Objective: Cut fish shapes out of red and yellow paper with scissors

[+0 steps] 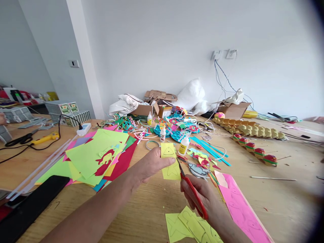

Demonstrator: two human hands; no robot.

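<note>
My left hand (153,162) pinches a yellow paper piece (169,170) with a fish outline drawn on it, thumb on top. My right hand (198,190) is closed round red-handled scissors (194,195), whose blades lie at the right edge of that paper. Below my right hand, more yellow paper pieces (177,226) with drawn fish lie on the wooden table. A pink paper strip (240,206) with fish outlines is to the right. Beyond the scissors lies a grey-blue paper fish (198,170) beside small colored scraps (204,159).
Colored paper sheets (87,155) are piled at left, near a black phone-like slab (37,199). A glue bottle (184,145) stands ahead. Egg-carton strips (260,131) lie at right. Cardboard boxes (144,110) and white bags (191,94) line the wall. A yellow glue gun (45,139) is at far left.
</note>
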